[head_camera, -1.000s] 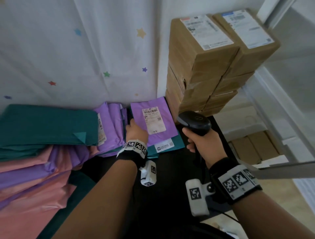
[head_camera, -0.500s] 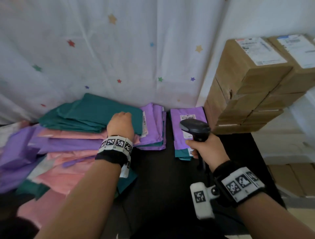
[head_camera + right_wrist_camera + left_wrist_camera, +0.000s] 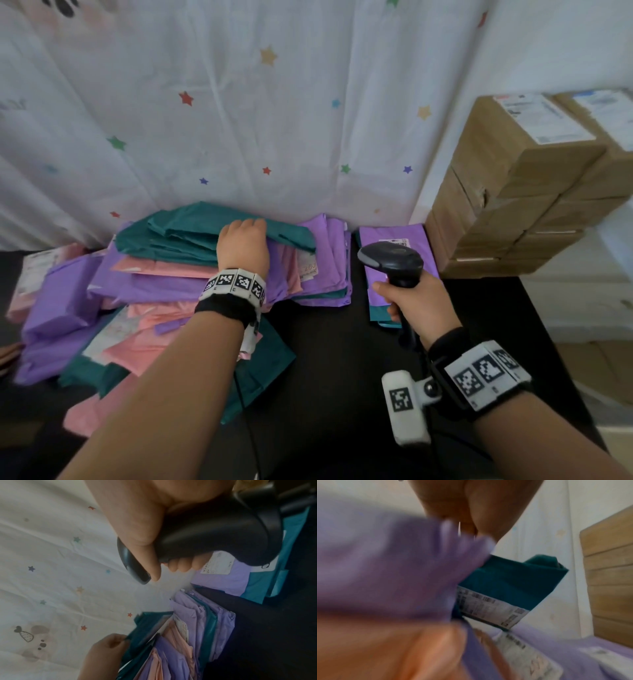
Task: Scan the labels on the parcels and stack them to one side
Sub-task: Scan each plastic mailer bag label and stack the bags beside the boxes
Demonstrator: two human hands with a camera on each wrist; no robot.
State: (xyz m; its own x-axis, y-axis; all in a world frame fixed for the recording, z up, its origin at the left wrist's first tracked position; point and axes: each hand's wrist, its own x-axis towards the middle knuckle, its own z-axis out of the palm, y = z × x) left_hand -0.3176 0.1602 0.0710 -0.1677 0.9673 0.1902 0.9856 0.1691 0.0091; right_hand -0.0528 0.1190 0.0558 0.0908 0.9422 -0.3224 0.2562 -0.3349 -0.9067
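Observation:
A loose pile of teal, purple and pink mailer parcels (image 3: pixel 144 291) covers the left of the black table (image 3: pixel 325 359). My left hand (image 3: pixel 244 245) reaches onto the pile and grips the edge of the top teal parcel (image 3: pixel 191 229). In the left wrist view this teal parcel (image 3: pixel 505 580) is tilted up and shows its white label (image 3: pixel 489 607). My right hand (image 3: pixel 416 303) grips a black barcode scanner (image 3: pixel 390 260), held over a small stack topped by a purple parcel (image 3: pixel 383 284) with its label up.
Stacked cardboard boxes (image 3: pixel 513 205) with labels stand at the right, just behind the small stack. A white curtain with coloured stars (image 3: pixel 239 120) hangs close behind the parcels. Bare black tabletop lies between my arms, and the scanner cable (image 3: pixel 411 342) hangs below my right hand.
My left hand left the purple parcel on the small right stack, moved left to the pile and took hold of the top teal parcel. The scanner hand stayed roughly in place.

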